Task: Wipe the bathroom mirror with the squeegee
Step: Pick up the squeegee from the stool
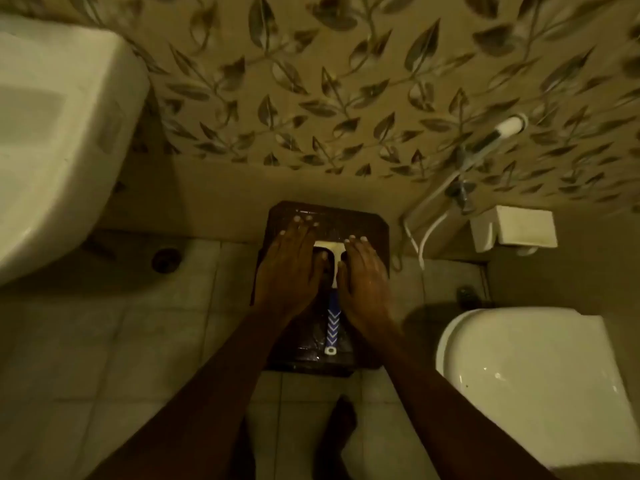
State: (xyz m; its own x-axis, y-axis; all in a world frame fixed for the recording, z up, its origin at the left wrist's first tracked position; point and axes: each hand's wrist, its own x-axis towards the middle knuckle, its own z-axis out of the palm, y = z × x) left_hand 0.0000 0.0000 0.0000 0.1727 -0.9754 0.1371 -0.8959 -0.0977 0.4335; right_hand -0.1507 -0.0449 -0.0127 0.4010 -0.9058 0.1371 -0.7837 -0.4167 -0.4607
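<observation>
A squeegee (333, 306) with a white T-shaped head and a blue-and-white chevron handle lies flat on a dark brown stool (367, 223) on the floor. My left hand (292, 268) rests palm down to the left of the squeegee's neck, fingers spread over the stool's top. On the other side my right hand (365, 282) lies flat, its fingertips at the right end of the white head. Neither hand grips the squeegee. No mirror is in view.
A white washbasin (59, 140) juts out at the left. A white toilet (530, 372) stands at the right, with a hand sprayer (498, 133), hose and white paper holder (519, 228) on the leaf-patterned wall above. A floor drain (166, 259) and my foot (341, 431) are below.
</observation>
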